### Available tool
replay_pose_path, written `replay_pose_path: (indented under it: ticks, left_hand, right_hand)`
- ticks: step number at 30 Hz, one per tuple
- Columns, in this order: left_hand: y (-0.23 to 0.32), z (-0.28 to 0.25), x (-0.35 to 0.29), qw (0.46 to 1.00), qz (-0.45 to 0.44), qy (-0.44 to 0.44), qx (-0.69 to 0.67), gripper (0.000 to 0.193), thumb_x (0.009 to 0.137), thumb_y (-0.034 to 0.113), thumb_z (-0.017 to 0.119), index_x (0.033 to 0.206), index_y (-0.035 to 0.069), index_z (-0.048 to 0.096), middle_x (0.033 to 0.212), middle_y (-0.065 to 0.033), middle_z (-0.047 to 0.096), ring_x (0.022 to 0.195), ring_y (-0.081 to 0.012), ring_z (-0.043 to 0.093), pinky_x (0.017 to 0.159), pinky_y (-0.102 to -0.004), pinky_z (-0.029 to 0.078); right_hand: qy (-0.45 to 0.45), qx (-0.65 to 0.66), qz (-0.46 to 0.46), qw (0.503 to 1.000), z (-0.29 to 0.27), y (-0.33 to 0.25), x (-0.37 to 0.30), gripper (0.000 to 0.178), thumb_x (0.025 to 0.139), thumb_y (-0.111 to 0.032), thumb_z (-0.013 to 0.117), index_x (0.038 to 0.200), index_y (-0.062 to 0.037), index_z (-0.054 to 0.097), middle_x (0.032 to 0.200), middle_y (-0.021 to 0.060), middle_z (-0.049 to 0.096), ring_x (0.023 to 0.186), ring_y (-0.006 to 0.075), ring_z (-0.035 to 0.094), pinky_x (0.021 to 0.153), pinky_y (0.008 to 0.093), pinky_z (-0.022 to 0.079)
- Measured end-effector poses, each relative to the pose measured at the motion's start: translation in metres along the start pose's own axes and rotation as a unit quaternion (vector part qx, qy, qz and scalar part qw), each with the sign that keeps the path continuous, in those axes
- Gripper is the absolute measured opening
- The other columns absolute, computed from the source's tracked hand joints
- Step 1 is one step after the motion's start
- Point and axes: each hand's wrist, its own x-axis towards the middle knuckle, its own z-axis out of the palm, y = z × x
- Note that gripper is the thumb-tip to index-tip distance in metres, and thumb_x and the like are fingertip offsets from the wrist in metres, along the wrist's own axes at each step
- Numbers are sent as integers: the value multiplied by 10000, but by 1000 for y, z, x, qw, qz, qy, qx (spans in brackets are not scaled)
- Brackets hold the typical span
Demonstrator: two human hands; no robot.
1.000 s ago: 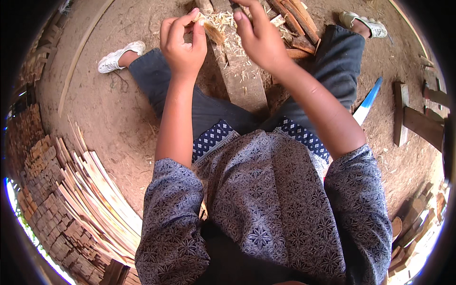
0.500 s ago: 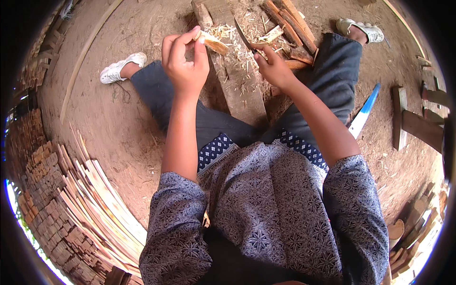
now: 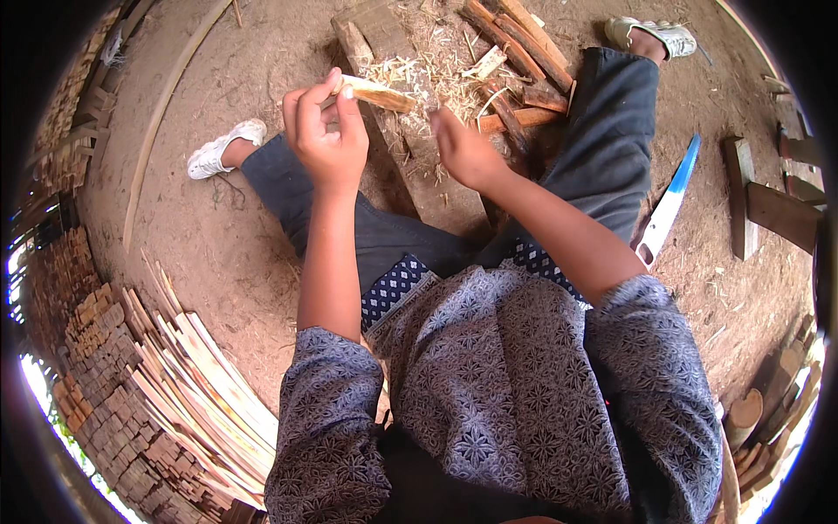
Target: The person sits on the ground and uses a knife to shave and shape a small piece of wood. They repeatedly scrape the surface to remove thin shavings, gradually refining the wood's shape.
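My left hand (image 3: 327,144) is raised and pinches one end of a short, pale, whittled piece of wood (image 3: 381,94) between thumb and fingers. The wood's other end points right, toward my right hand (image 3: 470,155). That hand is closed and a little blurred, just short of the wood and apart from it. The knife it gripped a moment ago barely shows; its blade is smeared near the fingertips. Below both hands lies a thick plank (image 3: 445,196), strewn with wood shavings (image 3: 397,72).
Split wood sticks (image 3: 524,48) lie in a heap beyond my right hand. A handsaw (image 3: 670,205) with a blue-tipped blade rests right of my leg. Long pale strips (image 3: 205,367) and stacked blocks (image 3: 131,437) fill the lower left. A wooden frame (image 3: 742,196) stands at the right.
My right hand has moved left and lower, turning so that the knife blade, clear before, hardly shows. My left hand has shifted slightly left and down with the wood.
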Motion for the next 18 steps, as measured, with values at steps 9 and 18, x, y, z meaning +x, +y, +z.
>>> replay_pose_path:
  ticks: [9,18]
  left_hand:
    - [-8,-5,-7,1000,-5,17,4,235,899,-81,663,1132,-56,683,1101,-116,557,951,-199,697,729,-272,646]
    - [-12,-2,-1,1000,12,15,9,235,893,-83,670,1125,-46,683,1102,-114,560,940,-190,693,714,-270,642]
  right_hand:
    - [80,192,-87,974,-49,-73,-2,371,1093,-285,463,1428,-131,498,835,173,678,780,361,698,738,435,541]
    - [-44,8,21,999,-4,7,17,348,1090,-325,447,1405,-192,512,977,220,718,926,403,714,855,503,544]
